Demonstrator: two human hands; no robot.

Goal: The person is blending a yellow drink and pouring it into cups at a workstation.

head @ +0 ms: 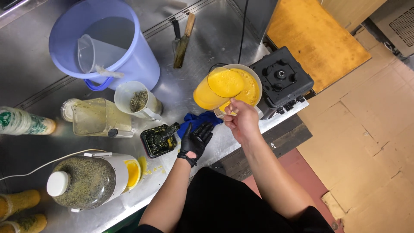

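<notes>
Stainless steel counter point(34, 77) fills the left of your view, with flattened brown cardboard point(371, 121) covering the floor on the right. Nearest you on the counter, at its front edge, stands a white machine point(92, 179) whose clear top is packed with speckled green-grey pulp and capped by a white knob; orange liquid shows at its spout, and drops of it lie on the steel beside it.

Your left hand point(196, 141), in a black glove, rests with fingers spread and apart, holding nothing, its fingertips touching a crumpled blue cloth point(196, 121). Just to its left sits a small black square lid point(159, 139) smeared with green.

Your bare right hand point(242, 121) is clamped around the handle of a clear jug point(213, 88) full of orange juice, tilted over a wider clear container point(252, 88) that also holds foamy orange juice. Just beside that container, to the right, sits a black blender base point(282, 80) at the counter's corner.

Further left are a clear cup point(136, 101) with green bits inside and a cloudy blender jar point(99, 118) lying on its side. Farthest back stands a lilac bucket point(133, 51) with a clear measuring jug point(92, 54) inside, and near it a knife with a wooden handle point(183, 39) lies on the steel.
</notes>
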